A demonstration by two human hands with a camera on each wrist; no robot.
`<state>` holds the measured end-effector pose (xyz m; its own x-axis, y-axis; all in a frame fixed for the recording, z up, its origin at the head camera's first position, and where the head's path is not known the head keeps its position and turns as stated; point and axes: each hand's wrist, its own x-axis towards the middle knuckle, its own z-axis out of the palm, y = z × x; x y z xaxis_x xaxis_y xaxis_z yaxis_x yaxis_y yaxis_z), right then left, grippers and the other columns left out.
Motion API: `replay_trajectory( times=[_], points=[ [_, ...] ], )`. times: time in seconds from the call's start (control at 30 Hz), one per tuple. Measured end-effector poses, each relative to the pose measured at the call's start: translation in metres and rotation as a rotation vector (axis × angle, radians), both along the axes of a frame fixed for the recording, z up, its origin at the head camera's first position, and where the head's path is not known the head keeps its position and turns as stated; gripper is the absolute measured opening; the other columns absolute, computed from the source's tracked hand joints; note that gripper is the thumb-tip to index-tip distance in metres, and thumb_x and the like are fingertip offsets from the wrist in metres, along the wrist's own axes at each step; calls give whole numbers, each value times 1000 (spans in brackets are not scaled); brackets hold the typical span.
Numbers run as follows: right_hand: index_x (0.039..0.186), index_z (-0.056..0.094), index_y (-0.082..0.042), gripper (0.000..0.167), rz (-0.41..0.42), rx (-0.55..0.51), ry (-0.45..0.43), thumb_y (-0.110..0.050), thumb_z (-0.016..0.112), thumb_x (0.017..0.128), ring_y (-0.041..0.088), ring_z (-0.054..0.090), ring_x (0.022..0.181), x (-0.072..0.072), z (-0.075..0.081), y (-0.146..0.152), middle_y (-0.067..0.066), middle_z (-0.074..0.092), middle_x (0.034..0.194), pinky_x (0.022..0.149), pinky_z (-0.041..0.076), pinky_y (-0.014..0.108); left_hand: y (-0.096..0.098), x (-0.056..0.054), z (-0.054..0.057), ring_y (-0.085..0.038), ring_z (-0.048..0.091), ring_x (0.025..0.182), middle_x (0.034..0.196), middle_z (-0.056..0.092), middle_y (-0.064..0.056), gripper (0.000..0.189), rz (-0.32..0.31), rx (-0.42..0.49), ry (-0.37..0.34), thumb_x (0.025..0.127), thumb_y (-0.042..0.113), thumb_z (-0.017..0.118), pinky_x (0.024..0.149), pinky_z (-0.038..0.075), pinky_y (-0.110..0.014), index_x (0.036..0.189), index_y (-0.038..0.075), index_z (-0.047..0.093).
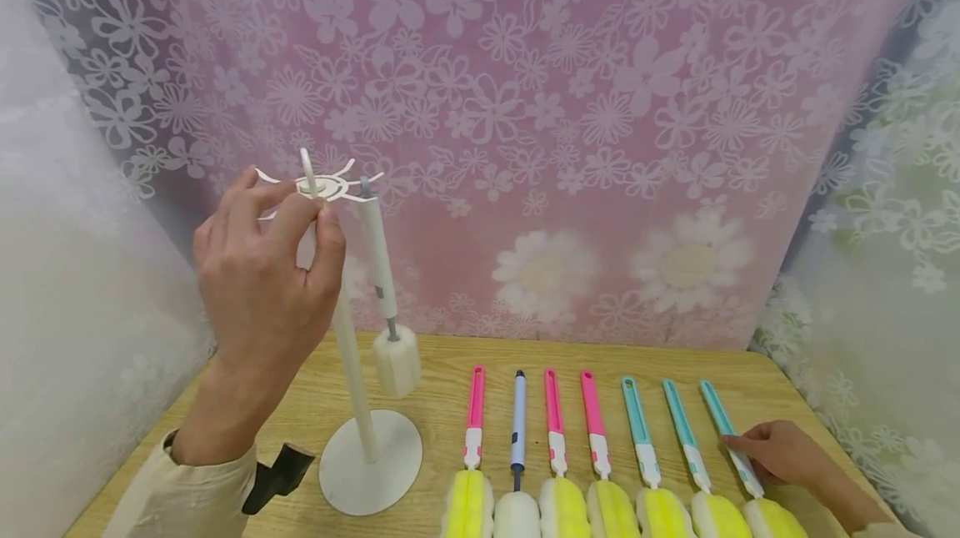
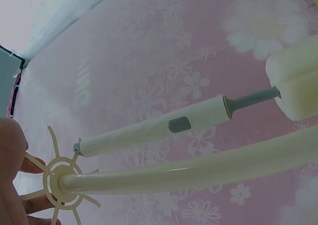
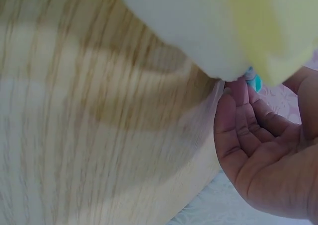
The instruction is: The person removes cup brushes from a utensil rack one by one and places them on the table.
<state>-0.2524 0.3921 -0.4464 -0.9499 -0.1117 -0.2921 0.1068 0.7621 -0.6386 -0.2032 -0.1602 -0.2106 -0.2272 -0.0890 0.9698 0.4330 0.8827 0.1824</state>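
My left hand (image 1: 262, 271) holds the spoked hook ring at the top of a cream stand (image 1: 352, 379), thumb and fingertips closed on it. One white-handled cup brush (image 1: 378, 258) hangs by its end from a hook on the far side, sponge head down; the left wrist view shows its grey button (image 2: 180, 124) and the ring (image 2: 47, 185) close by my fingers. At the far right of a row of brushes, my right hand (image 1: 787, 456) grips a teal-handled sponge brush (image 1: 717, 409) lying on the table. Its yellow and white sponge (image 3: 184, 26) partly hides the fingertips in the right wrist view.
Left of that brush lie two more teal-handled brushes (image 1: 678, 421), several pink-handled ones (image 1: 552, 409) and a pale blue-handled brush (image 1: 519, 413). The stand's round base (image 1: 371, 480) rests on the wooden table (image 1: 442, 354). Flowered curtain (image 1: 525, 188) closes off the back and sides.
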Motion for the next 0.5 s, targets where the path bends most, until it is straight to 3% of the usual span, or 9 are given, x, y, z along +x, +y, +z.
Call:
replay_trajectory(
  times=[0.23,0.5],
  points=[
    [76,67,-5,38,-66,44,-9,-39,61,90,9,32,44,2,-5,-1,-4,39,49,50,39,30,1,0,0,-36,50,121,101,63,-23,35,-5,1,0,90,28,45,97,34,-58,85,2,68],
    [91,69,2,45,-102,58,-36,-42,60,91,12,42,49,0,-9,-1,0,48,54,54,42,32,1,1,0,-36,50,122,102,63,-23,34,0,6,0,90,28,45,97,34,-58,85,2,67]
  ],
)
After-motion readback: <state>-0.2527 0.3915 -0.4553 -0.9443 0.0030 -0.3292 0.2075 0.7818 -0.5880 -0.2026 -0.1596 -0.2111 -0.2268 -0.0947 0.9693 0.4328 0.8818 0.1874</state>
